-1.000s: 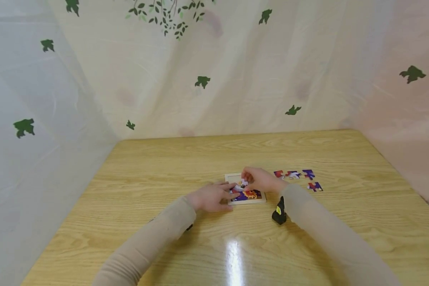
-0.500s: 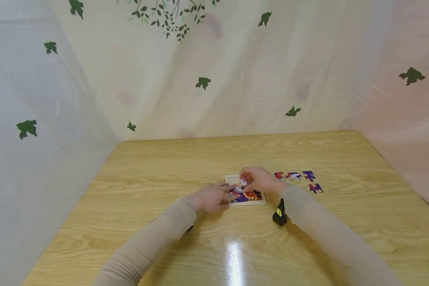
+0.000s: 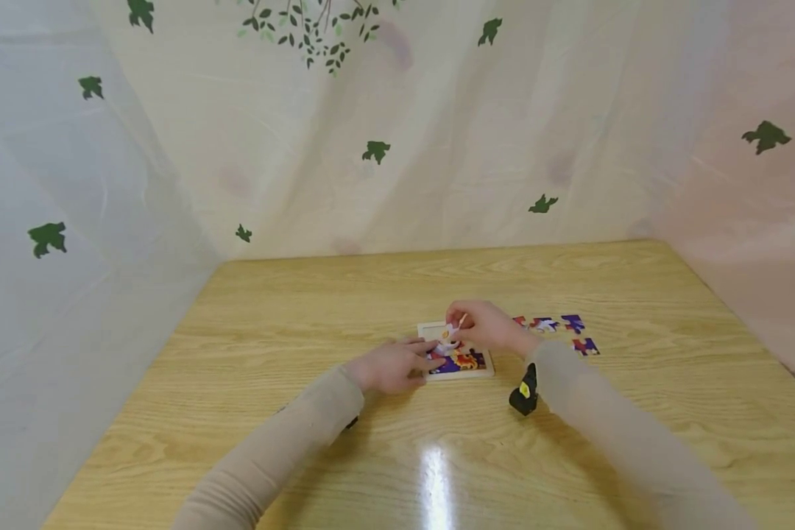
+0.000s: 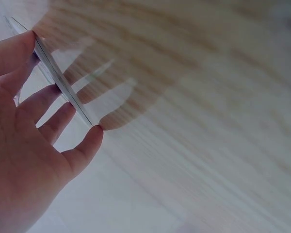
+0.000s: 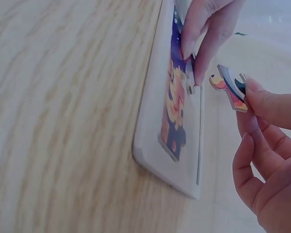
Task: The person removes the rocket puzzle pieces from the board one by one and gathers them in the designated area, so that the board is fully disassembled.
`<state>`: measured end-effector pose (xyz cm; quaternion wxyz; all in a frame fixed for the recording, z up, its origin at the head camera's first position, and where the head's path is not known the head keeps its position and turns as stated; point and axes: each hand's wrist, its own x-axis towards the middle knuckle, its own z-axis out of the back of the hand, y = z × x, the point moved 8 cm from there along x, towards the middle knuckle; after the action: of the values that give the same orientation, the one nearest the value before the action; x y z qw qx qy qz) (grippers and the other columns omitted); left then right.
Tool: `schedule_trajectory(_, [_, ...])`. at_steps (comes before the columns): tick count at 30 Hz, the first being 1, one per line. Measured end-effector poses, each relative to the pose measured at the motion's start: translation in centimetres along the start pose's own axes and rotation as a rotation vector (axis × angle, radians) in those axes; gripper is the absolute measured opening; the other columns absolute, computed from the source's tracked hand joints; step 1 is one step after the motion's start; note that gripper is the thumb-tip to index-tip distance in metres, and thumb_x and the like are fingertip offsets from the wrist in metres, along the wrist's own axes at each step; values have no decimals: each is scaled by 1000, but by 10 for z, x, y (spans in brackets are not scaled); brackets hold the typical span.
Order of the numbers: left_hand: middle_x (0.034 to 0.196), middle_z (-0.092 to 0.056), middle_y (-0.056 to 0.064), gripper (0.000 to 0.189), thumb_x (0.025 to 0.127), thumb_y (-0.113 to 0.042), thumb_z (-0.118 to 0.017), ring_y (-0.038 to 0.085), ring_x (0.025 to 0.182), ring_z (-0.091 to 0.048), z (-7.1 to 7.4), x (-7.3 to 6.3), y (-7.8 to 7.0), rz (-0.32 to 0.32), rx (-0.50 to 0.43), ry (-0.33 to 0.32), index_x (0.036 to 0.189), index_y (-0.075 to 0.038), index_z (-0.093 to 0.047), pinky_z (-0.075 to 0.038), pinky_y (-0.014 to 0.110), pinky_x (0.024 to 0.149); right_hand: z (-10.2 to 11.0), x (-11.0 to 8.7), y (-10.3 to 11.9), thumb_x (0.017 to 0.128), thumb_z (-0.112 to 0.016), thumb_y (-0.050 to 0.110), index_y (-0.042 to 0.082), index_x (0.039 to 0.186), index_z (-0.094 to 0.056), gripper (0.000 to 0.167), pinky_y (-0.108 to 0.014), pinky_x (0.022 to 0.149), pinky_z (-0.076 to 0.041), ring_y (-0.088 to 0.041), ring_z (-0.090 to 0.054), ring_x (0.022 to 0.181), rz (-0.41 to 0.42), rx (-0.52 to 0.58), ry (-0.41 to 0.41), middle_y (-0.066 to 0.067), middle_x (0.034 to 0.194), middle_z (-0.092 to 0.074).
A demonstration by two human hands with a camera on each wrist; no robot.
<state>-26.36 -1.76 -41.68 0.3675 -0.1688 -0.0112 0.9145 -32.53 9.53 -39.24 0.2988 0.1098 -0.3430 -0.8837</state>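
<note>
A small puzzle board with a pale rim (image 3: 467,376) lies on the table; purple and orange pieces (image 5: 175,102) fill its near part. Over its left side my left hand (image 3: 392,366) spreads, index and middle fingers resting on the fitted pieces. In the left wrist view, fingertips (image 4: 95,130) touch near the board's thin edge. My right hand (image 3: 489,325) pinches a puzzle piece (image 5: 230,90) between thumb and fingers. That piece, with white, orange and dark green print, is tilted and held apart from the board's surface in the right wrist view.
Several loose puzzle pieces lie right of the board, among them a purple one (image 3: 573,323), a white-and-purple one (image 3: 545,324) and a red-and-purple one (image 3: 585,346). My right forearm partly covers this side. A printed curtain (image 3: 437,147) hangs behind the wooden table (image 3: 291,294).
My right hand has risen slightly, lifting the pinched puzzle piece up from the board toward its far edge. My left hand stays on the board.
</note>
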Motion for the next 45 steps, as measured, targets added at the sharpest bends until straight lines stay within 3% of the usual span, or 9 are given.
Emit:
schedule_trajectory(8, [157, -22, 1, 46, 100, -28, -47, 27, 144, -21, -2, 2, -1, 2, 11, 0, 145, -29, -37, -26, 55, 111, 15, -11, -10, 89, -65, 8, 7, 103, -61, 14, -32, 71, -53, -15, -62, 78, 25, -22, 1, -7, 95, -61])
schedule_trajectory(19, [157, -22, 2, 46, 100, -28, -47, 27, 145, -20, -1, 0, -2, 14, 1, -3, 145, -28, -38, -24, 56, 112, 40, -38, -32, 89, -65, 8, 7, 101, -61, 13, -28, 63, -48, -14, -56, 72, -45, -32, -12, -4, 86, -61])
schedule_trajectory(27, [157, -22, 1, 46, 100, -28, -46, 26, 145, -19, 0, -3, -2, 19, -4, 0, 145, -28, -38, -23, 54, 113, 56, -57, -38, 86, -69, 10, 5, 98, -60, 15, -27, 61, -47, -10, -56, 67, 52, -11, -54, -1, 79, -61])
schedule_trajectory(35, [158, -21, 0, 46, 100, -29, -47, 25, 145, -19, 0, -4, -3, 30, -2, 11, 145, -29, -37, -24, 54, 113, 73, -77, -64, 81, -75, 19, 7, 99, -60, 27, -27, 59, -45, -14, -54, 69, -88, -80, -26, -1, 79, -60])
schedule_trajectory(45, [158, -21, 0, 47, 100, -29, -47, 25, 145, -19, -1, -4, -1, 34, 3, 15, 146, -29, -37, -24, 54, 113, 85, -99, -79, 77, -78, 15, 5, 95, -61, 27, -24, 63, -44, -14, -51, 73, -98, -101, -46, -1, 83, -54])
